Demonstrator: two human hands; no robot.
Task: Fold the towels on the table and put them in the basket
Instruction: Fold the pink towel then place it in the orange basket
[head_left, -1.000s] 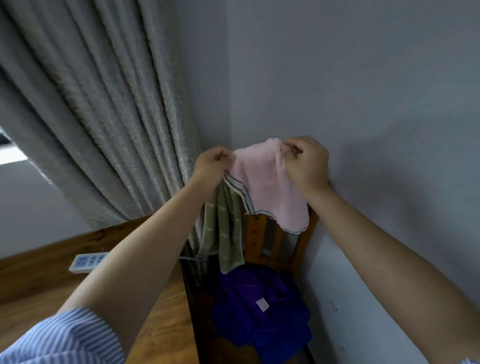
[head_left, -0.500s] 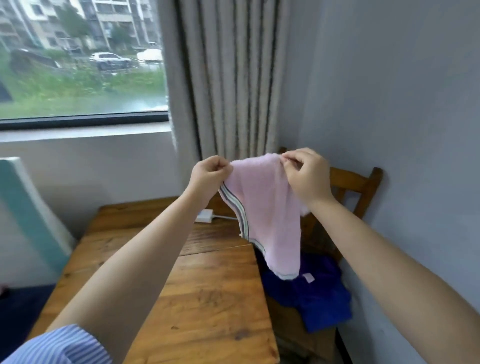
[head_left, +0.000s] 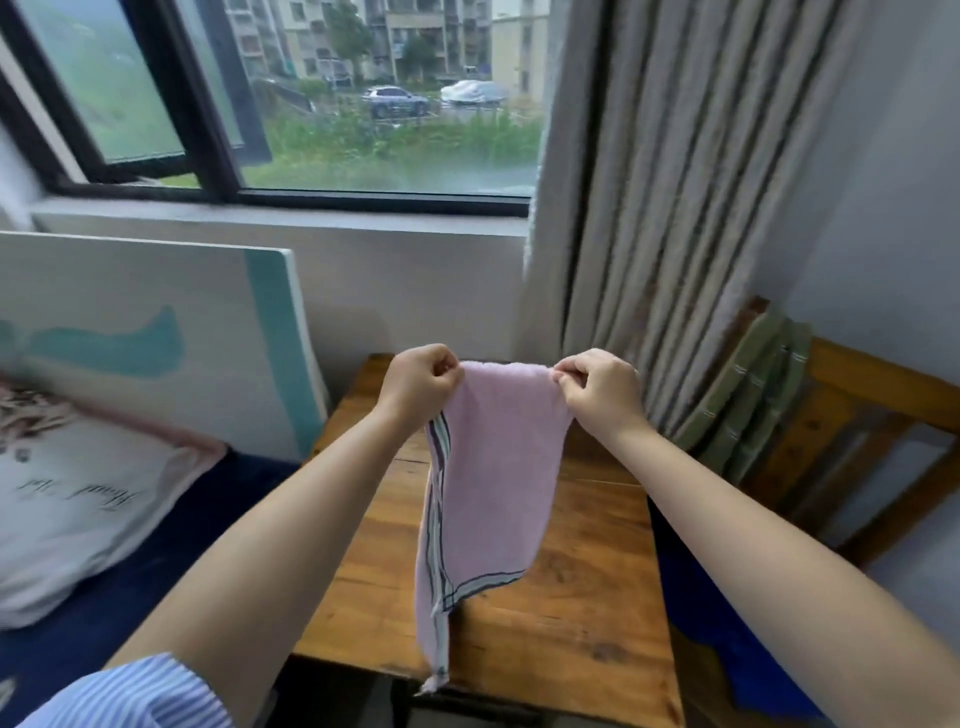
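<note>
1. The pink towel (head_left: 488, 483) hung in the air above the wooden tabletop (head_left: 587, 587), with its long axis running vertically from the hands down toward the near edge of the tabletop.
2. The left hand (head_left: 418, 384) was closed in a pinch on the upper left corner of the towel. The right hand (head_left: 602, 389) was closed in a pinch on the upper right corner. The two hands were level with each other and apart, and the top edge of the towel was stretched flat between them.
3. The towel appeared doubled over, with two layers hanging together. The lower end came to an uneven point, and a narrow strip on the left side reached lower than the rest, past the near edge of the tabletop.
4. The fabric was a plain pale pink terry. A band of dark and pale stripes ran down the left edge and turned across the lower right edge at a slant.
5. A green striped towel (head_left: 748, 395) was draped over the back of the wooden chair (head_left: 872, 415) to the right of the tabletop, beside the grey curtain (head_left: 675, 208).
6. A blue cloth (head_left: 727, 639) lay on the chair seat, just beside the right edge of the tabletop.
</note>
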